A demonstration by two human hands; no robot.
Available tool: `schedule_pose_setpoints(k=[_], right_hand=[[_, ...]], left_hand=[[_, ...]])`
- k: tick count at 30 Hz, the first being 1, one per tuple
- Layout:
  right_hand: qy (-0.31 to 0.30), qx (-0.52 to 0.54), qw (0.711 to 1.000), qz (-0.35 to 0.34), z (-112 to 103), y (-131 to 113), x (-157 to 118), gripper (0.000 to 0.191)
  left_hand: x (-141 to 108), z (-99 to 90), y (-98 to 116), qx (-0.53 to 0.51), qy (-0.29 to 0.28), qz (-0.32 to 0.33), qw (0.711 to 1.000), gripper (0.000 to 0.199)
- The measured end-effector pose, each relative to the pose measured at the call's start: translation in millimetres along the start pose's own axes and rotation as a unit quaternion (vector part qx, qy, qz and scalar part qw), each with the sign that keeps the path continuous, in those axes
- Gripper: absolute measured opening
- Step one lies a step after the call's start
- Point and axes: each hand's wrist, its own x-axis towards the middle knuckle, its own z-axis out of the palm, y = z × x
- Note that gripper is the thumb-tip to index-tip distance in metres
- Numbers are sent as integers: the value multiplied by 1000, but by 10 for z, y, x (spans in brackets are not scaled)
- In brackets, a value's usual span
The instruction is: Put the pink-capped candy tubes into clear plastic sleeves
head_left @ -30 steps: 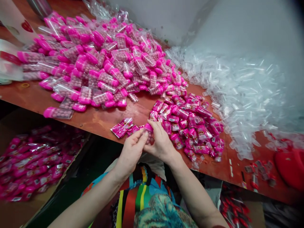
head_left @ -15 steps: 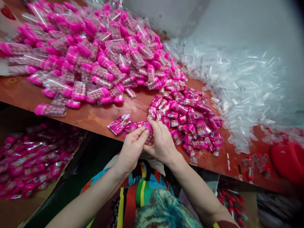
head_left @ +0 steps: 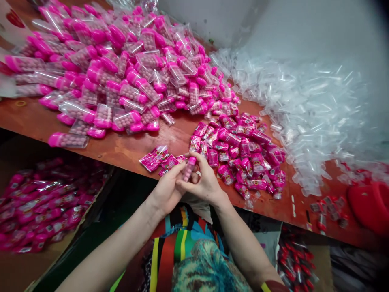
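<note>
Between my two hands is a small clear candy tube (head_left: pixel 189 169) with a pink cap and pink balls inside, its cap end pointing away from me. My left hand (head_left: pixel 166 190) curls round its left side, with some fingers hidden behind it. The fingers and thumb of my right hand (head_left: pixel 207 178) close on it from the right. Just beyond my left hand, a few flat pink printed wrappers (head_left: pixel 154 158) lie at the table's edge. A heap of pink wrapped packs (head_left: pixel 243 152) lies beyond and right of my right hand.
A large pile of pink-capped candy tubes (head_left: pixel 121 81) covers the left of the red-brown table (head_left: pixel 121 148). Clear empty tubes (head_left: pixel 316 109) are heaped at the right, near a red container (head_left: pixel 369 207). Below the edge stands a box of pink packs (head_left: pixel 45 202).
The tube has turned more upright between my hands, and more of it shows. My left hand has rolled over, palm more upward, and my right thumb has moved across the tube's lower end.
</note>
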Motion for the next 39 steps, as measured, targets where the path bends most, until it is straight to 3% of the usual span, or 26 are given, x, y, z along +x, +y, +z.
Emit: schedule_pose_setpoints(k=[7,10,14,17,24,28,31,33,36,39], right_hand=[[38,-162,986,-24,-10,-25,-38,64],[6,-204,979,-5,-12,-53,-42,59],[-71,-196,977,45,-69,-84,-70,73],[-62,-158,983,73,-99,-41,-115,78],[-33,-186,981,45,-35,49,-230,78],[-66,-74,993,65,-103,90,-265,68],[-6,16,994,108,-151,168,-235,38],[44,13,992,117,-142,202,-195,25],[99,36,986,132,-56,180,-151,23],[77,187,961,191,78,98,-153,26]], left_hand=[[-93,-49,-71,213,51,55,974,23],[-69,-68,-115,276,83,95,953,25],[-45,-56,-148,214,81,108,968,25],[-51,-34,-136,165,79,81,980,22],[-56,-95,-138,158,66,59,983,19],[-128,-176,-107,236,78,47,968,24],[-176,-201,-59,246,64,32,967,27],[-188,-197,-35,241,49,28,969,27],[-186,-162,-14,243,47,49,968,27],[-176,-101,-14,259,57,86,960,31]])
